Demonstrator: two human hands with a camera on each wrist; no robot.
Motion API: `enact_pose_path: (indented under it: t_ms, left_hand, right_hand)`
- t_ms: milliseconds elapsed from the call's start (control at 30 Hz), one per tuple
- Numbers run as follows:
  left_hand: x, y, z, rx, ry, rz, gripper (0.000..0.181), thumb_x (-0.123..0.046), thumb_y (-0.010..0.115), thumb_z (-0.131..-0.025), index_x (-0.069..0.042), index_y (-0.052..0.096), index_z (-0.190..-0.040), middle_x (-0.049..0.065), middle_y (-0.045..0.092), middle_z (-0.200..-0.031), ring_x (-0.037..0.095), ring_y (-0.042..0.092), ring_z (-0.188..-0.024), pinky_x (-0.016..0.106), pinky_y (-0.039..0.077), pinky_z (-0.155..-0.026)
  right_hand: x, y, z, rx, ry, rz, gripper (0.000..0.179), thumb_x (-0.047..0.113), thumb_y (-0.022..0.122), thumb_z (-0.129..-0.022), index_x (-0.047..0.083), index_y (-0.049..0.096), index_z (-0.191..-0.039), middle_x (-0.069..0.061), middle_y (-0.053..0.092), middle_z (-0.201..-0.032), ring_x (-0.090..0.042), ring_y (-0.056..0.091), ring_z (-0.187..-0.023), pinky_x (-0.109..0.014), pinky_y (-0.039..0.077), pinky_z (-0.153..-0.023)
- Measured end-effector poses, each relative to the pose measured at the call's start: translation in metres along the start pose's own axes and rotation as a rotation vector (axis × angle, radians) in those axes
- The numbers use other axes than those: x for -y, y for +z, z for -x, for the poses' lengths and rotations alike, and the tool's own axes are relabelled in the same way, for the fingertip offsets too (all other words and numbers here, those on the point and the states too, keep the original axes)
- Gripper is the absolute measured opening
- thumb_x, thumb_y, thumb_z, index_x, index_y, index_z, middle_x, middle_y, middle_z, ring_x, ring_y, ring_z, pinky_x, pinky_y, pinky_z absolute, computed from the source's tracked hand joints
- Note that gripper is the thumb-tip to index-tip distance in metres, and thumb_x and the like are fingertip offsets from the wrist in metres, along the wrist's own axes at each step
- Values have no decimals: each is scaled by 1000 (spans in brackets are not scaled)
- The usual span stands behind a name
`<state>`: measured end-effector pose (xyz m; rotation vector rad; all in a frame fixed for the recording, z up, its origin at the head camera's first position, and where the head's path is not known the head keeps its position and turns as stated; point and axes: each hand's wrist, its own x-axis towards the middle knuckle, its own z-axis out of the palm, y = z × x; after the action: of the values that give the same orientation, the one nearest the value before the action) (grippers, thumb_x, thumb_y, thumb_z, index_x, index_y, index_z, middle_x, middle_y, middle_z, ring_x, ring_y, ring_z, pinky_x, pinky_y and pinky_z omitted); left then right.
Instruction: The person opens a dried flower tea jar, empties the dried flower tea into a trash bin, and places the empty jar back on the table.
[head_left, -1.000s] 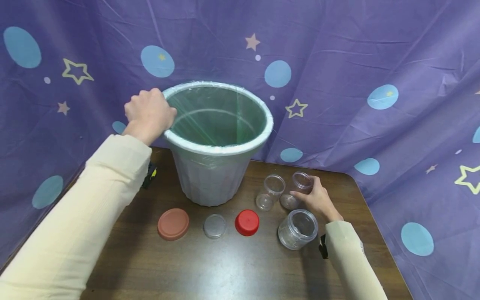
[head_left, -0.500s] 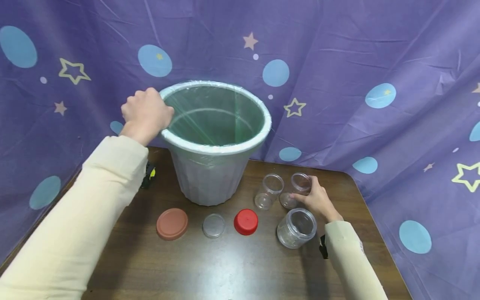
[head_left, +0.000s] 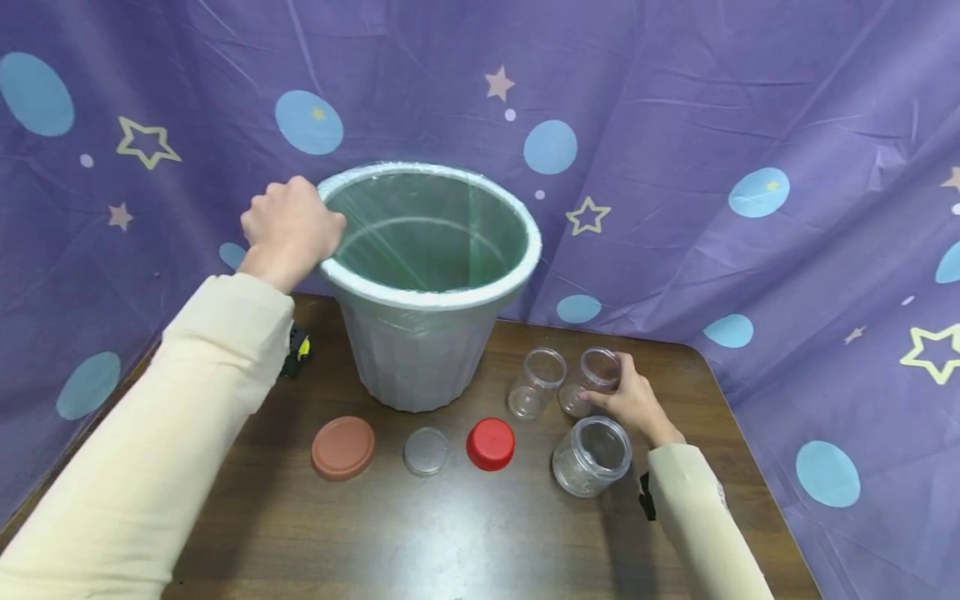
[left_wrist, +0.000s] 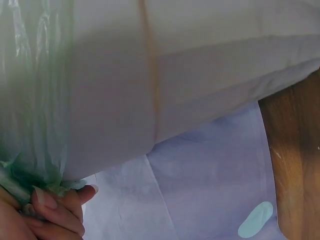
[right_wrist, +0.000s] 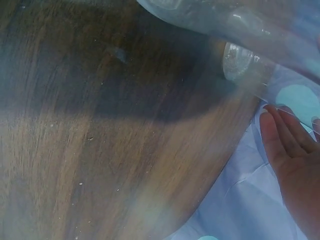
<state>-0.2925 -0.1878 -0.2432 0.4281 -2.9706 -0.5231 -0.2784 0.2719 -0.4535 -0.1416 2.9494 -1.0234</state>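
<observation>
At the left rim of a white bin (head_left: pixel 416 358), my left hand (head_left: pixel 292 229) has its fingers curled in. The left wrist view shows those fingers gripping the bunched edge of a translucent green bin liner (left_wrist: pixel 35 175), which lines the bin and folds over its rim. My right hand (head_left: pixel 636 404) holds a slim clear plastic jar (head_left: pixel 591 385) between thumb and fingers; the jar stands on the table, lidless. Beside it on the left is a similar clear jar (head_left: pixel 537 383). Nearer my right wrist stands a wider clear jar (head_left: pixel 579 473), also lidless.
Three lids lie in a row on the wooden table (head_left: pixel 360 533): a salmon one (head_left: pixel 343 448), a clear one (head_left: pixel 427 452) and a red one (head_left: pixel 491 444). A purple curtain (head_left: pixel 660 125) with stars and blue spots hangs behind the table and at its sides.
The head view has shifted slightly, so everything sits a little further left in it. Both hands keep their hold, and the jars, lids and bin stay in place.
</observation>
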Motion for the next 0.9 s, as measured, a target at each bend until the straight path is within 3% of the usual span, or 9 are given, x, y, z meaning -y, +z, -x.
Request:
enact_pose_path:
  t_ms: [267,500,567,733,900]
  left_hand:
    - [2,2,1,-12,-14,59,50,-29,41,-90,9,54,-120,38,54,-129,57,52,-116,63,46,-91]
    - [3,6,3,0,-35,241,28,-26,38,-89,-3,52,-96,28,55,-120,53,51,-116,62,41,-92]
    - [3,7,4,3,-37,283,26,-25,37,-88,-4,51,-96,25,55,-118,52,50,-117,62,41,-92]
    - [9,6,5,25,-21,354,40,-24,37,-89,-2,56,-117,26,54,-127,52,46,-121,61,39,-95]
    - [15,4,6,68,-8,417,53,-34,43,-96,-2,49,-138,27,49,-137,48,41,-127,59,36,-102]
  right_hand:
    - [-2,0,0,0,6,36,85,28,85,-77,2,34,-139,-23,64,-123,-39,63,-113,-53,46,-100]
    - [1,-3,-1,19,33,63,84,28,85,-77,-1,35,-137,-24,64,-123,-38,64,-111,-53,46,-100]
    - [1,-4,-1,28,41,76,84,29,84,-77,-2,35,-137,-24,64,-123,-38,64,-111,-53,46,-100]
    - [2,-2,-3,9,17,148,87,32,85,-75,-8,36,-135,-30,62,-122,-45,61,-113,-56,45,-99]
    - [5,0,-5,-21,13,172,92,33,87,-73,-11,37,-136,-33,58,-122,-50,54,-118,-59,43,-101]
